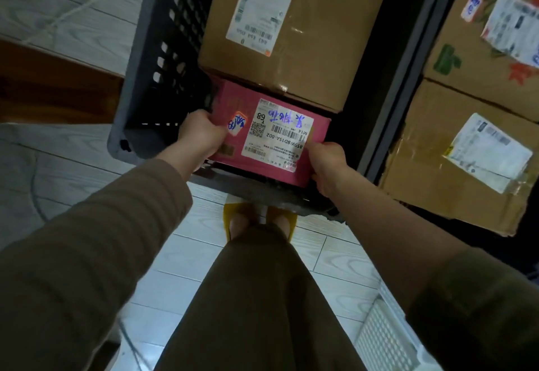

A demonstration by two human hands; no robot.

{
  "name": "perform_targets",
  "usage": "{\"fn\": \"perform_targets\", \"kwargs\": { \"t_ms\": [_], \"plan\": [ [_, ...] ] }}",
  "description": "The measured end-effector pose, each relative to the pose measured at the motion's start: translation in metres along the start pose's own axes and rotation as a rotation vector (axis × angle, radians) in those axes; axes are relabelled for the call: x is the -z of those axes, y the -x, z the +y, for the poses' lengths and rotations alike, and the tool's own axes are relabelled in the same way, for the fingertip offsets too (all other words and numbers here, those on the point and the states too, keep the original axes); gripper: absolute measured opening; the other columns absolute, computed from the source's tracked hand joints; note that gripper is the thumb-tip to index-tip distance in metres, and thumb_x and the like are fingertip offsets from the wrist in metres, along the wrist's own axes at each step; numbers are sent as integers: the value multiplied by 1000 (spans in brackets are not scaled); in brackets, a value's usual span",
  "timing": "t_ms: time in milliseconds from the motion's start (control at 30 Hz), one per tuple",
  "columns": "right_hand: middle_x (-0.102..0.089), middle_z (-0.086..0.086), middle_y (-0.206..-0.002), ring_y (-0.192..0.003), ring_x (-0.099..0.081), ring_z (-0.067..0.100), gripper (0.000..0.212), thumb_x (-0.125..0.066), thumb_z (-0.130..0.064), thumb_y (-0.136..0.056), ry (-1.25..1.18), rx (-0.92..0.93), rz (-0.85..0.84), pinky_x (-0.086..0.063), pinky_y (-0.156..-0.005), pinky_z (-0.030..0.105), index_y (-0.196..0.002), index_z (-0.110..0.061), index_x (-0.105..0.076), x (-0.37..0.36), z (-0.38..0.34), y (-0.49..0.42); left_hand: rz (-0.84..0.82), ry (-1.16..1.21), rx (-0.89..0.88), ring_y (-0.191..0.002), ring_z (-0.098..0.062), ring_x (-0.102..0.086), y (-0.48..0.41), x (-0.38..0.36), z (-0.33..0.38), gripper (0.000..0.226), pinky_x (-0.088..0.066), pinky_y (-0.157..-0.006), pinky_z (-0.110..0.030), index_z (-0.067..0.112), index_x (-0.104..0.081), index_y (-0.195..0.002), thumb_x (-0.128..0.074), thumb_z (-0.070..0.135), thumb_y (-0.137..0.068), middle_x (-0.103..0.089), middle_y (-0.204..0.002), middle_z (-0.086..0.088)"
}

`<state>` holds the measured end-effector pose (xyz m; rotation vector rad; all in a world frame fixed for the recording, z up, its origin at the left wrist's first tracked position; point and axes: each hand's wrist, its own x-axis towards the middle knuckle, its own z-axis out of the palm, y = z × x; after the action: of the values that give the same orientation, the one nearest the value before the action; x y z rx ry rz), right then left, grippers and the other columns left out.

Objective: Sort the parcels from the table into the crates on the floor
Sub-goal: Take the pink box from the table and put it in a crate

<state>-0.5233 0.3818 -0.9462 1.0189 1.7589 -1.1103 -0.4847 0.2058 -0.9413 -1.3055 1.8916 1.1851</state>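
Note:
I hold a pink parcel (pixel 233 99) with a white shipping label between both hands, over the near end of a dark grey slatted crate (pixel 151 58) on the floor. My left hand (pixel 201 134) grips its left edge, fingers curled under. My right hand (pixel 326 166) grips its right near corner. A brown cardboard box (pixel 318 35) with a white label lies in the same crate, just beyond the pink parcel and partly over its far edge.
A second dark crate (pixel 414 64) to the right holds two brown cardboard boxes (pixel 455 149) with labels. A white slatted crate (pixel 385 329) stands at the lower right. My feet in yellow slippers (pixel 259 219) stand on pale tile floor; a brown wooden surface (pixel 43 78) lies left.

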Motion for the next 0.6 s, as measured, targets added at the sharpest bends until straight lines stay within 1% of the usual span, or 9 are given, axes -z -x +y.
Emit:
{"fn": "perform_targets", "kwargs": {
  "t_ms": [67,133,200,300,333,400,500,533,600],
  "plan": [
    [-62,11,-111,-85,-56,22,23,-48,-13,-93,27,8,41,-41,-54,22,-113,-4,-56,-3,3,-9,-29,-12,-9,-95,-29,-63,-10,-7,-1,27,-53,-88,-42,6,-62,-108,-65,21,-85,-66,-106,-12],
    [-60,8,-107,-85,-55,21,28,-47,-11,-93,48,3,60,-41,-55,22,-120,-4,-54,-5,4,-16,-62,-13,-7,-94,-27,-63,-18,-15,1,27,-52,-88,-38,6,-62,-109,-66,19,-85,-65,-105,-11],
    [-61,8,-106,-89,-57,22,28,-47,-7,-93,55,-11,56,-49,-69,28,-119,-5,-56,-8,4,-27,-89,-31,4,-101,-28,-62,-26,-23,1,33,-50,-89,-33,5,-61,-115,-66,16,-85,-64,-112,-15],
    [-63,9,-109,-98,-61,26,24,-49,-5,-92,63,-49,55,-51,-87,35,-113,-6,-60,-14,4,-37,-97,-103,27,-109,-28,-58,-36,-33,0,38,-43,-81,-26,5,-57,-123,-63,16,-87,-61,-120,-13],
    [-64,9,-110,-100,-62,27,23,-50,-5,-92,61,-60,54,-51,-88,37,-113,-6,-60,-16,4,-40,-100,-123,43,-109,-28,-58,-39,-35,-1,38,-43,-81,-26,6,-57,-123,-63,16,-87,-61,-119,-11],
    [-62,7,-106,-97,-61,25,23,-49,-5,-93,53,-69,45,-51,-82,34,-113,-7,-60,-17,4,-47,-128,-132,57,-107,-26,-59,-46,-38,-4,36,-45,-86,-30,7,-57,-121,-63,17,-88,-62,-117,-10],
    [-61,4,-105,-94,-58,22,26,-47,-6,-93,47,-58,62,-46,-76,27,-117,-6,-57,-16,6,-53,-195,-161,35,-99,-24,-61,-54,-43,-7,32,-49,-85,-33,6,-58,-119,-62,17,-89,-64,-113,-7],
    [-62,5,-110,-98,-59,23,28,-48,-7,-93,41,-51,77,-45,-77,27,-120,-5,-56,-16,8,-55,-219,-180,20,-93,-23,-61,-56,-45,-8,30,-49,-79,-32,6,-59,-118,-60,17,-90,-64,-112,-7],
    [-62,8,-116,-104,-60,25,31,-48,-9,-93,39,-36,111,-45,-77,27,-122,-5,-55,-18,10,-59,-263,-218,12,-74,-18,-53,-59,-50,-10,24,-43,-65,-28,7,-59,-114,-56,16,-92,-63,-101,-9]
  ]
}}
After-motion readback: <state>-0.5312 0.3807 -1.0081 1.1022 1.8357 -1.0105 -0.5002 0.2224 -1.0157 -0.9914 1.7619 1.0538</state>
